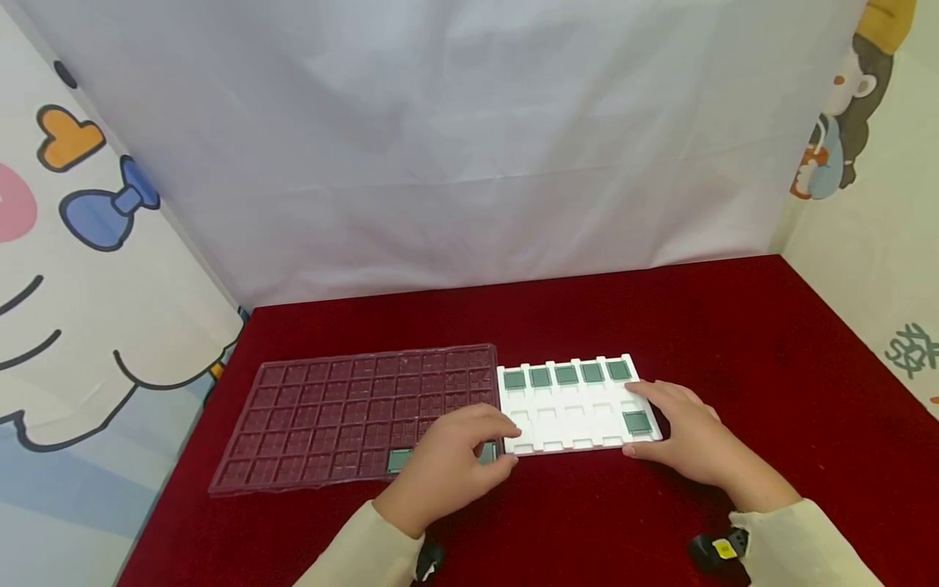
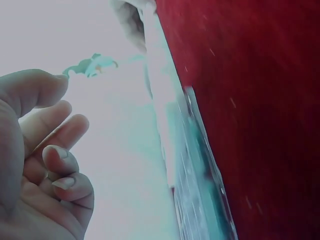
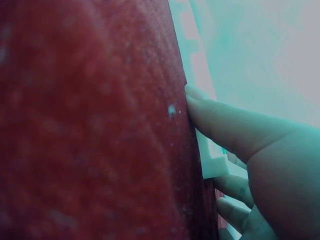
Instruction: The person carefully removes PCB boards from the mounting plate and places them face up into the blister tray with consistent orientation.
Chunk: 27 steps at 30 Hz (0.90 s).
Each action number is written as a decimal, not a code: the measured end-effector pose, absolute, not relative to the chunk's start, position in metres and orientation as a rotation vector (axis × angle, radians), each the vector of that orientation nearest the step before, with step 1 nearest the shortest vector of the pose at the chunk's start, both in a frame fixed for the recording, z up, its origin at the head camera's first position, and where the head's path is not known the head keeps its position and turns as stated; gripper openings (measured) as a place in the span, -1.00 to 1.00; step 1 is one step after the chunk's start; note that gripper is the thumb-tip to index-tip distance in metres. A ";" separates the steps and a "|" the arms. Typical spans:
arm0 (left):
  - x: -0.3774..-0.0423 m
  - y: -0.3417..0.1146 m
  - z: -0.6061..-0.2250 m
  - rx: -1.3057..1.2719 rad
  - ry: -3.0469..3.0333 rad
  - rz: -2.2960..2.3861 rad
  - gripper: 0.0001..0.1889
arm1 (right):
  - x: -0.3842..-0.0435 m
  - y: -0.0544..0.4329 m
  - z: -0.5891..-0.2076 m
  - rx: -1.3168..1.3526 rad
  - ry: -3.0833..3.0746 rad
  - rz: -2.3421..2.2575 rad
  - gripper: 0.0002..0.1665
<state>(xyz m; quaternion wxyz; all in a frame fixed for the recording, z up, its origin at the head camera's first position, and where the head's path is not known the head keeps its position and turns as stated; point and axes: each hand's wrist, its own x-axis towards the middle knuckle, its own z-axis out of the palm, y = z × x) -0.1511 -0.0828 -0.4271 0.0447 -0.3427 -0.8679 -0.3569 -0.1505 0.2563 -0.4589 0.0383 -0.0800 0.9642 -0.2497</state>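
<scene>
A white compartment tray point(image 1: 565, 416) lies on the red cloth. Several small green rectangular pieces point(image 1: 566, 374) fill its back row, and another green piece point(image 1: 637, 421) sits near its front right corner. My right hand point(image 1: 685, 436) holds the tray's right end; in the right wrist view its thumb point(image 3: 225, 120) touches the front edge. My left hand point(image 1: 451, 461) hovers over the seam between the white tray and a clear plastic tray point(image 1: 308, 432). The left wrist view shows its fingers point(image 2: 75, 187) loosely bent, with nothing between them and the thumb.
In the clear tray's front row lie a green piece point(image 1: 399, 461) and another point(image 1: 487, 452) partly hidden by my left hand. The red cloth point(image 1: 587, 522) covers the table. A white curtain point(image 1: 469, 163) hangs behind, and patterned panels stand at both sides.
</scene>
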 end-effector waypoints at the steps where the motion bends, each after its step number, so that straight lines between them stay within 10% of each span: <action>1: -0.151 -0.079 -0.426 -1.062 -2.642 -1.087 -0.76 | -0.151 0.256 -0.459 -0.244 2.957 -0.767 0.08; 27: -0.160 -0.003 -0.431 -1.120 -2.612 -1.207 -0.69 | -0.152 0.256 -0.459 -0.261 2.951 -0.784 0.07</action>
